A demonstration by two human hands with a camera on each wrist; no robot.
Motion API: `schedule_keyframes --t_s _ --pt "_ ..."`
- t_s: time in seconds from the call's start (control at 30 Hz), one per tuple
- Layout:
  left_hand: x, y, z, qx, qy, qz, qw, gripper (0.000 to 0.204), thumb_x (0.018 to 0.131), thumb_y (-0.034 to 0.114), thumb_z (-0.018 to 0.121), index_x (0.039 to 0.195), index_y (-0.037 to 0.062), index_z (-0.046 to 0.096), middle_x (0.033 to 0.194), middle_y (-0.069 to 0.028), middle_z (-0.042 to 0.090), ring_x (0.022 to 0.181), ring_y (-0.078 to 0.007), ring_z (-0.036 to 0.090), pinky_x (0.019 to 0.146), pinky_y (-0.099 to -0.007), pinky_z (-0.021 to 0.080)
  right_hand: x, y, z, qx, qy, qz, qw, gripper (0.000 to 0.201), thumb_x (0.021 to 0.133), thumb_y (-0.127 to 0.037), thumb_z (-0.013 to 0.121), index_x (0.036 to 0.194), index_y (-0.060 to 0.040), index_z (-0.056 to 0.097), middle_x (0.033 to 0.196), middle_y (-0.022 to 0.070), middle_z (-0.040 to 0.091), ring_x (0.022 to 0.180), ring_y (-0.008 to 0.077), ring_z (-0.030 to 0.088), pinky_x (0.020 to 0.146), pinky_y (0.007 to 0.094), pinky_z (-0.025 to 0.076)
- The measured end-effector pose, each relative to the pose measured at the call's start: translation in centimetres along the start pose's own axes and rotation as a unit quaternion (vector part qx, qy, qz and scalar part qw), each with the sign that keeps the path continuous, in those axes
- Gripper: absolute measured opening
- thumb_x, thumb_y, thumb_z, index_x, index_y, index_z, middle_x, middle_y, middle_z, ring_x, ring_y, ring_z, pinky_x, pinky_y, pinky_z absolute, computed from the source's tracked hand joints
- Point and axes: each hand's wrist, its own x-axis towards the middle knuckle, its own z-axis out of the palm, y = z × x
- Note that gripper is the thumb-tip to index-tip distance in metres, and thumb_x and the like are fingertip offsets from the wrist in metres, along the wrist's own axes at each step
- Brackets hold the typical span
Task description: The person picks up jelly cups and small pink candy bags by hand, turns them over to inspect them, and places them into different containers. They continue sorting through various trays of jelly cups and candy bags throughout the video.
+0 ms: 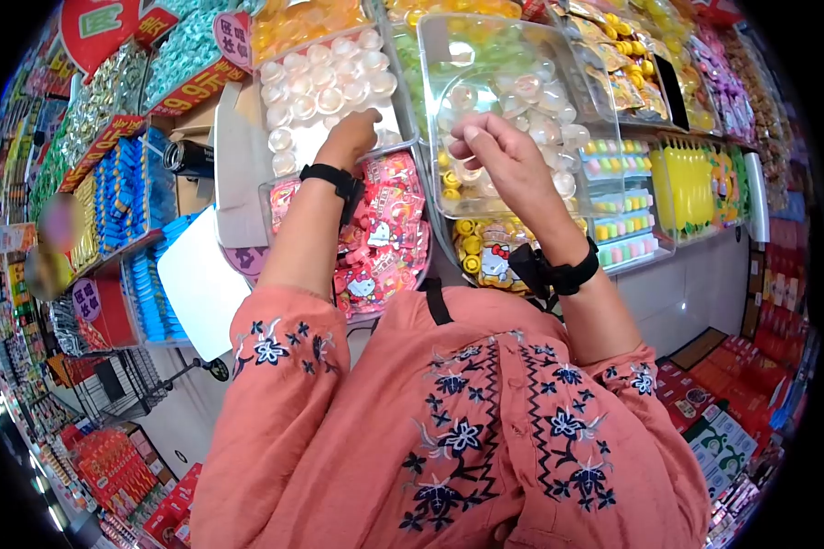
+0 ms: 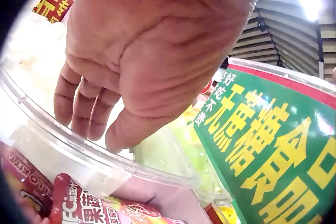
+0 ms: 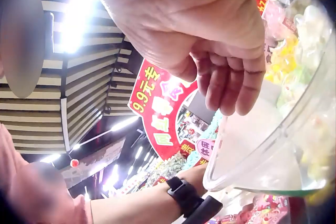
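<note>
My left hand (image 1: 352, 137) reaches into a clear bin (image 1: 403, 110) of pale, domed jelly cups (image 1: 325, 78). In the left wrist view, its fingers (image 2: 84, 106) point down behind the bin's rim, with nothing visible in them. My right hand (image 1: 513, 160) hovers over a second clear plastic bin (image 1: 435, 183) with similar clear jelly cups (image 1: 545, 128) inside. Loosely curled, its fingers (image 3: 249, 85) hold nothing visible in the right wrist view. Pink candy packets (image 1: 389, 215) lie in front of the left-hand bin.
Yellow-lidded candies and packets (image 1: 494, 252) sit below the right bin. Pastel candies (image 1: 618, 197) and yellow sticks (image 1: 687, 178) fill bins farther right. Blue-wrapped sweets (image 1: 124, 197) and a black bottle (image 1: 188, 157) are at left. A green sign (image 2: 273, 145) stands beside the left hand.
</note>
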Motion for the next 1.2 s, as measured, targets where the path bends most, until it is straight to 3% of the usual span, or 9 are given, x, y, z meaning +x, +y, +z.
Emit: schedule_keyframes --t_s 0.27,0.37,0.47,0.5,0.6,0.7,0.93,1.13,1.2 --pt "1.8 0.2 0.3 0.017 -0.068 0.025 0.997 0.048 0.080 0.003 0.055 0.127 0.0097 0.059 0.118 -0.0237 0.064 0.113 -0.0386 0.060 0.095 -0.0434 0.047 -0.8 1.5 -2.4 -0.013 0.037 0.022 0.999 0.027 0.098 -0.024 0.052 0.107 -0.0005 0.063 0.088 0.0042 0.066 0.082 0.0090 0.061 0.071 0.0243 0.048" --pt "1.5 0.7 -0.7 0.008 -0.053 0.043 0.998 0.047 0.080 0.007 0.059 0.127 0.0058 0.058 0.120 -0.0236 0.063 0.115 -0.0383 0.059 0.095 -0.0419 0.047 -0.7 2.0 -4.3 -0.066 0.066 0.050 0.994 0.027 0.094 -0.022 0.054 0.108 -0.0005 0.063 0.090 0.0083 0.067 0.082 0.0145 0.063 0.073 0.0276 0.049" --pt "1.4 0.7 -1.7 -0.043 0.001 0.010 0.999 0.046 0.086 0.019 0.061 0.128 0.0009 0.056 0.122 -0.0219 0.063 0.114 -0.0337 0.060 0.097 -0.0379 0.047 -0.3 2.7 -5.8 -0.262 0.052 -0.050 0.963 0.028 0.090 -0.019 0.056 0.110 -0.0003 0.063 0.095 0.0160 0.067 0.085 0.0250 0.064 0.076 0.0338 0.050" --pt "0.9 0.6 -1.8 -0.109 0.042 0.021 0.993 0.044 0.088 0.022 0.061 0.127 0.0009 0.056 0.115 -0.0185 0.066 0.106 -0.0288 0.064 0.089 -0.0357 0.050 0.3 3.7 -6.2 -0.282 0.021 -0.051 0.958 0.030 0.087 -0.018 0.057 0.111 0.0004 0.062 0.102 0.0227 0.065 0.090 0.0357 0.063 0.079 0.0406 0.050" --pt "-3.3 5.9 -5.1 -0.403 0.075 -0.061 0.910 0.040 0.094 0.028 0.058 0.125 0.0022 0.056 0.103 -0.0072 0.067 0.088 -0.0155 0.066 0.073 -0.0267 0.050 1.3 3.9 -6.3 -0.400 -0.077 -0.084 0.909 0.035 0.089 -0.020 0.059 0.118 -0.0007 0.058 0.104 0.0176 0.065 0.096 0.0304 0.062 0.084 0.0388 0.050" --pt "-6.8 8.6 -6.4 -0.523 0.120 -0.049 0.842 0.037 0.097 0.027 0.056 0.123 0.0019 0.056 0.104 -0.0071 0.067 0.086 -0.0142 0.065 0.072 -0.0254 0.050 2.9 3.7 -5.3 -0.449 -0.146 -0.069 0.879 0.035 0.086 -0.018 0.060 0.117 -0.0011 0.059 0.107 0.0215 0.063 0.101 0.0370 0.060 0.085 0.0430 0.049" --pt "-11.7 10.9 -5.4 -0.592 0.113 -0.029 0.797 0.030 0.099 0.024 0.056 0.120 0.0019 0.057 0.101 -0.0058 0.066 0.083 -0.0110 0.063 0.068 -0.0224 0.048 5.2 4.6 -3.2 -0.586 -0.224 0.000 0.779 0.029 0.081 -0.015 0.061 0.105 0.0017 0.061 0.098 0.0230 0.065 0.094 0.0404 0.063 0.078 0.0471 0.050" --pt "-13.4 11.2 -4.0 -0.598 0.101 -0.047 0.794 0.029 0.098 0.023 0.056 0.118 0.0019 0.059 0.098 -0.0050 0.066 0.080 -0.0098 0.063 0.067 -0.0219 0.048 6.2 5.7 -3.1 -0.626 -0.195 0.011 0.755 0.017 0.074 -0.010 0.061 0.085 0.0023 0.068 0.090 0.0225 0.068 0.087 0.0399 0.066 0.072 0.0473 0.052" --pt "-13.6 11.3 -3.6 -0.601 0.096 -0.048 0.792 0.028 0.098 0.023 0.057 0.117 0.0018 0.059 0.098 -0.0048 0.066 0.080 -0.0095 0.063 0.067 -0.0218 0.048 6.5 5.7 -3.0 -0.634 -0.208 0.013 0.744 0.019 0.076 -0.006 0.060 0.090 0.0024 0.069 0.093 0.0214 0.069 0.089 0.0365 0.068 0.070 0.0441 0.054"
